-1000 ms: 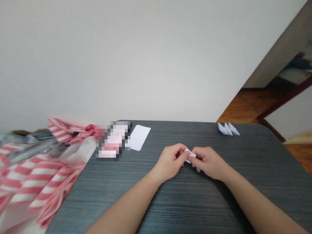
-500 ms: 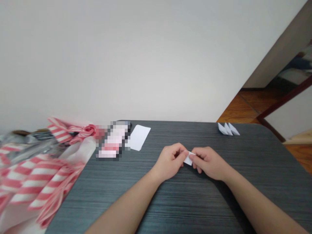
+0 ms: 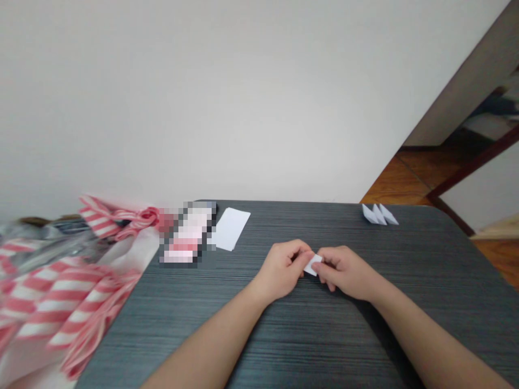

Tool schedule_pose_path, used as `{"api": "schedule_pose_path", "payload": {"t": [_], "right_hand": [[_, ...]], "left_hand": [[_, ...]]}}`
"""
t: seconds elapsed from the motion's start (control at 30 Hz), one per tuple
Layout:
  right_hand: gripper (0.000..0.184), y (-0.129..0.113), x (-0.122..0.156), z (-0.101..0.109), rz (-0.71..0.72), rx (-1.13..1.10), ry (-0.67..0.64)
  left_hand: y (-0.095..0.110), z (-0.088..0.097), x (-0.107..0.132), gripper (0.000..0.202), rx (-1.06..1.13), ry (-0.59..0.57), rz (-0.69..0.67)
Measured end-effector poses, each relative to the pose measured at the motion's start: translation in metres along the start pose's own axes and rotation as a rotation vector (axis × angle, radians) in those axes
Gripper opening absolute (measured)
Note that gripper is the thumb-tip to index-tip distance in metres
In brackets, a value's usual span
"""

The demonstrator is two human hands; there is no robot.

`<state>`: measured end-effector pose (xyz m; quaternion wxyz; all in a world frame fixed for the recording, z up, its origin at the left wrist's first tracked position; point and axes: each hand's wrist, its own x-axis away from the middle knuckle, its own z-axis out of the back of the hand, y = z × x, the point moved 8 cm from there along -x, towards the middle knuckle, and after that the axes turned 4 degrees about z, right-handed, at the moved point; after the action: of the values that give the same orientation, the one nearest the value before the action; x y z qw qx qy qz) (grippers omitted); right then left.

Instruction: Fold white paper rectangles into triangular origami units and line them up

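A small piece of folded white paper (image 3: 312,265) is held between my two hands, just above the dark table (image 3: 284,346). My left hand (image 3: 284,268) pinches its left side between thumb and fingers. On the other side, the thumb and curled fingers of my right hand (image 3: 346,272) grip the paper's right edge. Fingers cover much of the piece, so its full shape is hidden. Beyond my right hand, several folded white paper pieces (image 3: 380,214) with pointed ends stand in a row near the table's back edge.
A stack of white paper sheets (image 3: 232,229) lies at the back left, beside a pixelated phone-like object (image 3: 190,232). Red-and-white striped cloth (image 3: 65,297) is heaped left of the table. A white wall (image 3: 259,108) rises behind; wooden floor (image 3: 389,173) shows at right.
My right hand has shifted slightly left, closer to my left hand, and the paper between them has turned a little. Everything else stays in place.
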<state>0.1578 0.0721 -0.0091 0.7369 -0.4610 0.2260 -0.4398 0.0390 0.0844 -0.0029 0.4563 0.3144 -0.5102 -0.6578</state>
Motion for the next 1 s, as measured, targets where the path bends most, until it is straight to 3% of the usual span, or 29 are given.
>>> {"api": "schedule_pose_path", "payload": {"t": [0.17, 0.5, 0.67, 0.8, 1.0], "right_hand": [[0.027, 0.003, 0.001, 0.004, -0.009, 0.016, 0.028], [0.021, 0.003, 0.001, -0.006, -0.043, -0.081, -0.064], [0.026, 0.001, 0.002, 0.006, 0.004, -0.049, 0.050], [0.026, 0.002, 0.001, 0.010, 0.017, -0.062, 0.095], [0.022, 0.003, -0.001, 0.004, 0.013, -0.140, 0.038]], "left_hand": [[-0.008, -0.001, -0.002, 0.023, 0.115, 0.000, 0.059], [-0.007, 0.006, 0.000, 0.028, 0.032, 0.058, 0.050], [-0.007, 0.002, -0.001, 0.027, 0.142, 0.012, 0.072], [-0.006, 0.000, 0.000, 0.037, 0.056, -0.031, 0.051], [0.001, 0.002, 0.003, 0.038, -0.016, -0.020, 0.023]]}}
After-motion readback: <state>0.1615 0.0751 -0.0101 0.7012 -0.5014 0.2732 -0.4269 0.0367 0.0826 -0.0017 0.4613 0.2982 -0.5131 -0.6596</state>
